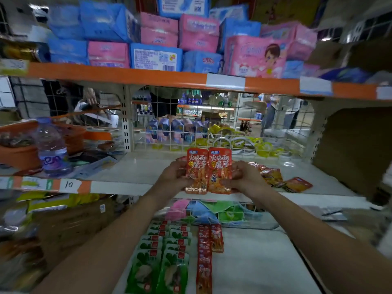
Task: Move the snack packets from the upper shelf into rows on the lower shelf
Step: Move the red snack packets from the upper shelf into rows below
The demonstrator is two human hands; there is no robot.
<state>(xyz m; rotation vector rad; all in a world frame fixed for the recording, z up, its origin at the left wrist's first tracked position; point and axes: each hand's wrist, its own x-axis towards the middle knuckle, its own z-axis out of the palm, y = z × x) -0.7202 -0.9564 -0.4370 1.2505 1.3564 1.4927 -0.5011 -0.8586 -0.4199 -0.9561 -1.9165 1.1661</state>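
Pick-up done, carry in hand. Left hand (177, 177) and right hand (244, 177): both grips clamped on upright red snack packets (219, 172), side by side. Loose packets (275, 179) lie right of the grip on the upper shelf (137, 166). Next, likely: lower them to the red rows (204, 251) on the lower shelf (258, 264), straight below the grip.

A shop aisle. At 12 o'clock blue and pink soft plastic packs (157, 30) crowd an orange-edged metal shelf (118, 74). At 9 o'clock is a white paper tag marked "10" (69, 184). At 6 o'clock green plastic snack packets (161, 251) and red foil snack packets (204, 257) lie in rows.
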